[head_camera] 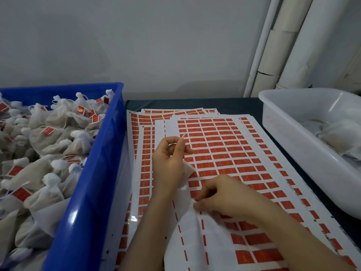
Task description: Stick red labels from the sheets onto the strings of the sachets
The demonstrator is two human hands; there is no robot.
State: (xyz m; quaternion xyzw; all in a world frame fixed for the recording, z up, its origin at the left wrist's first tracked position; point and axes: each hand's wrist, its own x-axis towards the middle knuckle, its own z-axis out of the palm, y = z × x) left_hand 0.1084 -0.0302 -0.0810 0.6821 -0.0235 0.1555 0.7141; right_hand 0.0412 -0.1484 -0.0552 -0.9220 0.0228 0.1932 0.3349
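Several white sheets of red labels [218, 151] lie overlapped on the dark table. My left hand [168, 163] is raised over the sheets; its thumb and forefinger pinch a thin sachet string [183, 136], and a small white sachet [188, 170] pokes out from under the palm. My right hand [224, 194] rests on the top sheet lower down, its fingertips pinching at a label or the sheet's edge near the peeled part; what exactly they hold is hidden.
A blue crate [93, 173] on the left is heaped with white sachets [48, 143], many with red labels on their strings. A white plastic tub [304, 145] on the right holds a few sachets. The wall and white pipes [283, 45] stand behind.
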